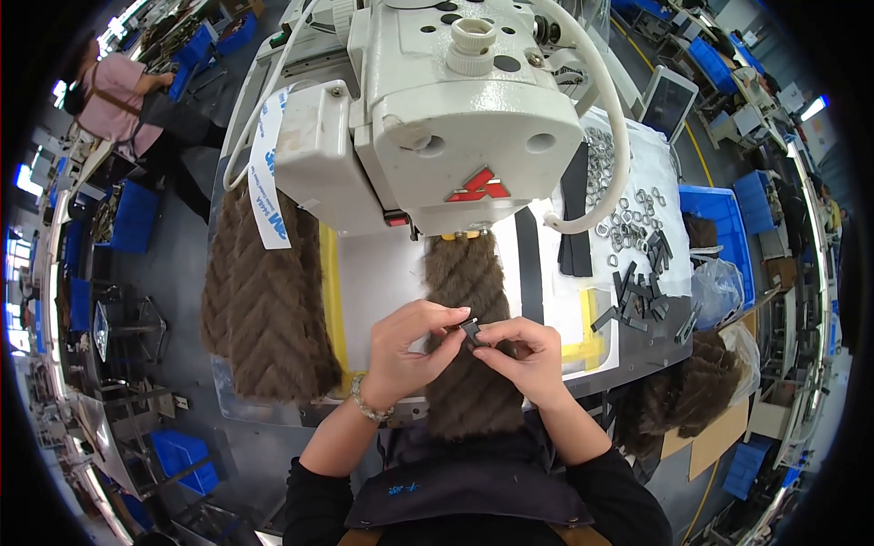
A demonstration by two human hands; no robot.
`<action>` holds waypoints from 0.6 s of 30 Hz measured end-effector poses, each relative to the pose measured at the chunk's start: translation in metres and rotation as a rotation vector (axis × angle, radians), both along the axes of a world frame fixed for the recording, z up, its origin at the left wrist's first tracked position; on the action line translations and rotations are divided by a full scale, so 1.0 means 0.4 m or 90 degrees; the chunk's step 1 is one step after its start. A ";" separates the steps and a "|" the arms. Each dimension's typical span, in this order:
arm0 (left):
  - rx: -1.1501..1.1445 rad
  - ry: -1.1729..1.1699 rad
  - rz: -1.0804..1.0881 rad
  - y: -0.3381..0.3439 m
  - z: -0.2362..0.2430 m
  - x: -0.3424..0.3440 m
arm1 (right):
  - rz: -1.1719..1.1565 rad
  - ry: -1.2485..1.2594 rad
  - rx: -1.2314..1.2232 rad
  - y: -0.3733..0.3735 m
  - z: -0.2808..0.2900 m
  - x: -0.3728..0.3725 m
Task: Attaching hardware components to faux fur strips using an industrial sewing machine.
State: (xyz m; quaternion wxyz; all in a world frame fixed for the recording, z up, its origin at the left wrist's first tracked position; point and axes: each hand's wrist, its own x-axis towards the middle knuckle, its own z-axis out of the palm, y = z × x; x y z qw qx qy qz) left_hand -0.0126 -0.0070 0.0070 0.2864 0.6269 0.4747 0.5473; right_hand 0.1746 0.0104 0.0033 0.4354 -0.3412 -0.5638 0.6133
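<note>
Between my two hands is a small black strap piece (471, 332), with a bit of metal showing at its upper end; whether that is a ring I cannot tell. My left hand (405, 350) pinches it from the left, thumb and forefinger closed. From the right, the thumb and forefinger of my right hand (528, 355) pinch it too. Below both hands lies a long brown fur strip (473, 400), its far end under the head of a white sewing machine (473, 118) and its near end over the table edge by my lap.
Several brown fur pieces (264, 309) lie at the left of the table. Metal rings (628, 223) and loose black strap pieces (637, 296) are scattered at the right, near a blue bin (719, 209). More fur (701, 382) hangs at the lower right. A person (123, 100) stands far left.
</note>
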 end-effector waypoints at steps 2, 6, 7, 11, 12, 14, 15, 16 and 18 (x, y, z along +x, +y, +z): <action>0.025 0.028 0.008 0.002 0.003 0.003 | 0.007 0.013 -0.012 0.000 -0.004 0.003; 0.196 0.137 0.028 0.014 -0.001 0.005 | 0.017 -0.013 -0.008 -0.002 -0.009 0.007; 0.196 0.137 0.028 0.015 -0.002 0.008 | 0.019 -0.034 -0.005 -0.002 -0.006 0.008; 0.226 0.161 0.027 0.014 -0.007 0.010 | 0.003 -0.096 0.038 -0.003 0.008 0.007; 0.229 0.162 0.024 0.014 -0.007 0.008 | -0.004 -0.125 0.117 0.000 0.012 0.004; 0.215 0.161 0.017 0.013 -0.003 0.006 | -0.012 -0.155 0.196 0.005 0.017 -0.001; 0.202 0.159 0.012 0.013 -0.001 0.005 | -0.024 -0.193 0.269 0.006 0.019 -0.002; 0.202 0.160 0.011 0.014 -0.001 0.005 | -0.036 -0.231 0.341 0.008 0.020 -0.004; 0.212 0.137 -0.004 0.016 0.000 0.006 | -0.048 -0.249 0.438 0.015 0.010 -0.007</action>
